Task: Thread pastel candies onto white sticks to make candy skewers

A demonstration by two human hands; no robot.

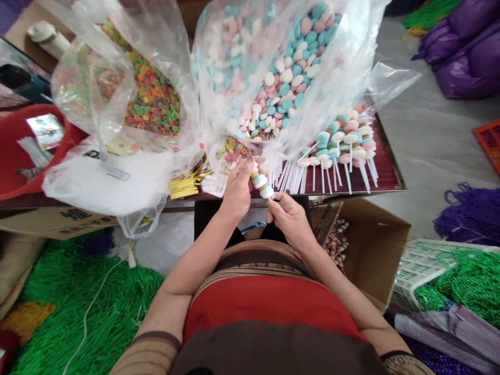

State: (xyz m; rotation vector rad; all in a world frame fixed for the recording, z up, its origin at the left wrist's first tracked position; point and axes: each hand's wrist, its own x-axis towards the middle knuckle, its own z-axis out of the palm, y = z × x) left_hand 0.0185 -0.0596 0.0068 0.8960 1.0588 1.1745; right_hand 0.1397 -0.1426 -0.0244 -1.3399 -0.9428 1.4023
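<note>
Between my hands is a candy skewer point(262, 183), with pastel pink, white and blue pieces and thin coloured rings stacked on a white stick, tilted. My left hand point(237, 191) is closed around its upper end. Low on the stick, just under the bottom white piece, the fingers of my right hand point(287, 214) pinch it. Just beyond my hands lie small candy rings point(233, 151) in a plastic bag. A large clear bag of pastel candies point(287, 88) rises behind them. To the right, several finished-looking candy skewers point(346, 138) lie piled beside loose white sticks point(291, 176).
Another bag of colourful rings point(152, 99) and a red basin point(35, 177) stand at the left. Yellow ties point(189, 179) lie near the table edge. Below right are a cardboard box point(371, 250) and a white crate point(406, 276); green strands point(86, 312) cover the floor left.
</note>
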